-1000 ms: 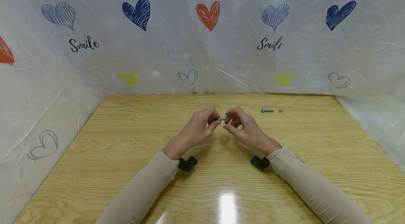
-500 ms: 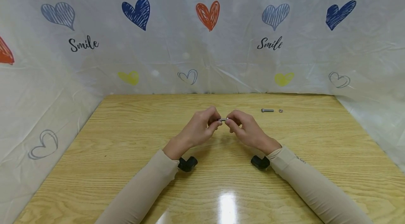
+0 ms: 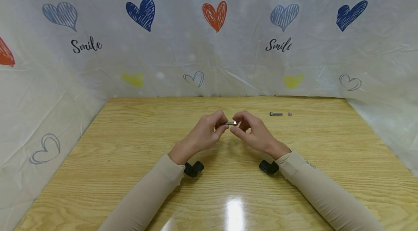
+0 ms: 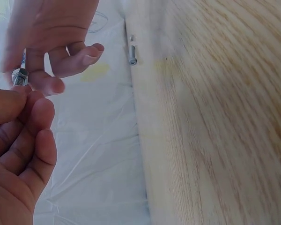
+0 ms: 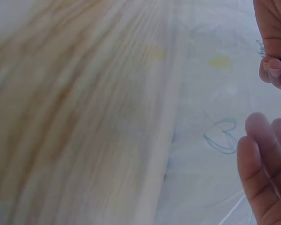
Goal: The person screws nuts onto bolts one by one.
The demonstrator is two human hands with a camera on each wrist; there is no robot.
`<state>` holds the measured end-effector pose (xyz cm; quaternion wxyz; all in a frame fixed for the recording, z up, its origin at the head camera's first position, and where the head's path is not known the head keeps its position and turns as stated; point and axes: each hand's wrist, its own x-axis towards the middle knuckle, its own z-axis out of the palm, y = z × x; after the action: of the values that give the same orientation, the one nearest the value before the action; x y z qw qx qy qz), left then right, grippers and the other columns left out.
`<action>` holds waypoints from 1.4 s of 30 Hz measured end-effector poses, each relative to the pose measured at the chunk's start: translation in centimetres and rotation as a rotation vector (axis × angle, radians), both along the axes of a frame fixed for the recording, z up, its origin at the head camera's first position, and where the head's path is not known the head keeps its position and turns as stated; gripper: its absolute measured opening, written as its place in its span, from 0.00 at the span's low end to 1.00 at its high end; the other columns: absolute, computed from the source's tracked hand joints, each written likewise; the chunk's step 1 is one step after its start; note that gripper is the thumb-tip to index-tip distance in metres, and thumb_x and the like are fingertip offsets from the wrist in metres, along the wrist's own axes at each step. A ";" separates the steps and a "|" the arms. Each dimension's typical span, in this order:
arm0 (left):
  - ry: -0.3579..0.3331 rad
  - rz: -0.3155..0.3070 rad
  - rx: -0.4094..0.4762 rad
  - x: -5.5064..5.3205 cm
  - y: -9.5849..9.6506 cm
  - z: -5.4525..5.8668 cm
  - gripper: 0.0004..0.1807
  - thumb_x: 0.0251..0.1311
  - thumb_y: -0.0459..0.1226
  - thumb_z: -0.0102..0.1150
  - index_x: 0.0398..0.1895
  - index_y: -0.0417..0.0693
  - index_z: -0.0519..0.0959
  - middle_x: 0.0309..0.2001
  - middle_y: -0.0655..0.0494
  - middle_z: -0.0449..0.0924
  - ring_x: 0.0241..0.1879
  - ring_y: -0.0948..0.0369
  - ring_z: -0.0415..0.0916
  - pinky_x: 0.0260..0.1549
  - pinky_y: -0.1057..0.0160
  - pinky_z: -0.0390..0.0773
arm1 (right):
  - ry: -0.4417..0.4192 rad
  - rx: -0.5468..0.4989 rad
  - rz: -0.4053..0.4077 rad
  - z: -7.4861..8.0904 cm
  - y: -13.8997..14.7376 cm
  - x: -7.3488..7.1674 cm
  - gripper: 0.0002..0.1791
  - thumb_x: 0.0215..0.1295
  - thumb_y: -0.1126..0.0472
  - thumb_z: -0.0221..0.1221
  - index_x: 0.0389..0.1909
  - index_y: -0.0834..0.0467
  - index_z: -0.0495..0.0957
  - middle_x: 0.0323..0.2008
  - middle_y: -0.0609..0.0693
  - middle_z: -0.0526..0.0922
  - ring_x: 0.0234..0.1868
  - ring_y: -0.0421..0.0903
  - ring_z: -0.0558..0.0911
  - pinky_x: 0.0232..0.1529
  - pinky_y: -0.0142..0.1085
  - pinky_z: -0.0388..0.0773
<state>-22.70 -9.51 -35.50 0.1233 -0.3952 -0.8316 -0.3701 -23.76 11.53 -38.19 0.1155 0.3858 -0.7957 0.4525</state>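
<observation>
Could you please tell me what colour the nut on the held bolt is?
The nut is shiny silver; it shows best in the left wrist view.

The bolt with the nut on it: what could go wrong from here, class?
1. The left hand alone seems to pinch the bolt; the right hand looks loose around the nut, so a weak pinch might drop both onto the table.
2. The nut could jam if it sits crooked, which is too small to check.
3. The other nut lies beside the other bolt and could roll if bumped.
</observation>
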 end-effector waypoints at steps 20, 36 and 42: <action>0.000 0.016 -0.006 0.1 0.0 0.1 0.05 0.63 0.30 0.58 0.36 0.44 0.72 0.28 0.59 0.76 0.23 0.69 0.70 0.24 0.68 0.73 | 0.008 0.002 -0.001 0.0 -0.2 0.0 0.04 0.70 0.68 0.53 0.41 0.61 0.75 0.28 0.48 0.77 0.24 0.48 0.79 0.23 0.38 0.72; -0.021 0.010 -0.002 0.1 0.0 0.1 0.05 0.63 0.28 0.58 0.36 0.44 0.71 0.30 0.58 0.77 0.24 0.68 0.71 0.24 0.68 0.74 | -0.018 0.014 -0.025 0.0 -0.1 0.1 0.16 0.64 0.67 0.61 0.51 0.60 0.70 0.41 0.53 0.77 0.27 0.45 0.79 0.26 0.37 0.74; -0.012 0.004 0.007 0.1 0.0 0.0 0.05 0.63 0.29 0.58 0.36 0.44 0.71 0.29 0.59 0.77 0.23 0.68 0.71 0.24 0.68 0.73 | 0.014 -0.021 0.008 0.0 -0.2 0.0 0.13 0.64 0.74 0.57 0.47 0.64 0.70 0.37 0.57 0.78 0.24 0.51 0.80 0.25 0.39 0.76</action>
<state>-22.61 -9.56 -35.55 0.1205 -0.3910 -0.8318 -0.3750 -23.80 11.29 -38.20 0.1234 0.3912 -0.7883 0.4586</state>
